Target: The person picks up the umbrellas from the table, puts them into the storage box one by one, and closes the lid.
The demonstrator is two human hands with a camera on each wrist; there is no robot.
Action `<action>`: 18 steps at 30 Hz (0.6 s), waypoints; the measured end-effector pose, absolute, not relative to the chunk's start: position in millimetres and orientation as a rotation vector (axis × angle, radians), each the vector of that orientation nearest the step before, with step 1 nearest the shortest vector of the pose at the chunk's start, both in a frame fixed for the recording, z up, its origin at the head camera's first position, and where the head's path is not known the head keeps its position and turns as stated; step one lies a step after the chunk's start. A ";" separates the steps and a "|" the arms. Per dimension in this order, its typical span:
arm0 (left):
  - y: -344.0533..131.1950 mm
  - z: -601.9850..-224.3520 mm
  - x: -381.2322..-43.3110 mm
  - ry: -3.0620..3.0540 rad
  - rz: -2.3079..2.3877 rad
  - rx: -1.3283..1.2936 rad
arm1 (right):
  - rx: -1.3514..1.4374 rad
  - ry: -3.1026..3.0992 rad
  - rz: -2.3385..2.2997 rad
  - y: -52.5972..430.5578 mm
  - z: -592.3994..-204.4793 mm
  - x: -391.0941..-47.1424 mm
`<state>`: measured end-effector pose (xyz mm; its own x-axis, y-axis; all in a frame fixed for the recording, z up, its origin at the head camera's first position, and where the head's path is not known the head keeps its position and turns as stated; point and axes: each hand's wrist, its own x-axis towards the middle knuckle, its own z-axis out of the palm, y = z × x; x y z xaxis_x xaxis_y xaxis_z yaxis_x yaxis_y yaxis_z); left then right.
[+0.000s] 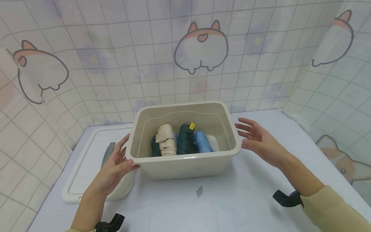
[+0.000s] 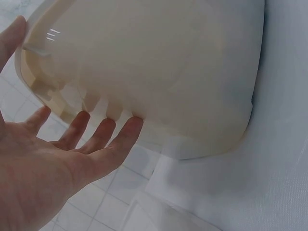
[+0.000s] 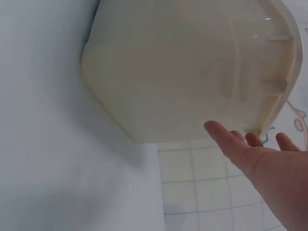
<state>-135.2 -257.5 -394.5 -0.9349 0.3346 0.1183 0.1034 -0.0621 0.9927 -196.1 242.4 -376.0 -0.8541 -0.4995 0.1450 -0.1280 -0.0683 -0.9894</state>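
A beige plastic storage bin point(image 1: 185, 167) stands on the white-covered table between both hands. Inside lie a cream rolled cloth point(image 1: 166, 140), a dark green rolled cloth point(image 1: 186, 140) with a yellow tag, a blue rolled cloth point(image 1: 203, 142) and another dark roll point(image 1: 156, 146) at the left. My left hand point(image 1: 111, 174) is at the bin's left end, its spread fingertips point(image 2: 132, 127) against the outer wall and the thumb near the rim. At the right end, my right hand point(image 1: 262, 141) has loosely extended fingers close beside the rim, holding nothing.
A white lid point(image 1: 87, 161) with a grey handle point(image 1: 108, 154) lies on the table at the left, partly behind the left hand. Tile-patterned sheeting point(image 1: 162, 74) with cartoon animals encloses the back and sides. A small grey patch point(image 1: 199, 191) shows on the table in front of the bin.
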 end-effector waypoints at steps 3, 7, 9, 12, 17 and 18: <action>-258.5 -396.0 -135.5 2.027 2.129 0.487 | -0.703 1.801 -2.064 241.6 -381.3 -194.9; -260.8 -399.1 -136.1 2.035 2.119 0.501 | -0.718 1.697 -2.106 240.1 -387.6 -193.7; -263.0 -400.2 -135.3 2.047 2.104 0.508 | -0.721 1.678 -2.110 239.4 -390.2 -193.0; -267.8 -400.8 -132.4 2.090 2.072 0.508 | -0.726 1.656 -2.114 238.3 -393.2 -192.7; -277.7 -403.2 -127.2 2.133 2.061 0.521 | -0.748 1.602 -2.135 235.9 -395.3 -192.6; -279.1 -404.2 -126.5 2.138 2.059 0.522 | -0.752 1.593 -2.139 235.6 -395.4 -192.3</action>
<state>-126.5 -279.1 -404.2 -0.9321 0.3319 0.1450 0.1575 0.0107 0.9875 -192.3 235.6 -395.4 -0.7898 -0.5811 0.1965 -0.0218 -0.2936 -0.9557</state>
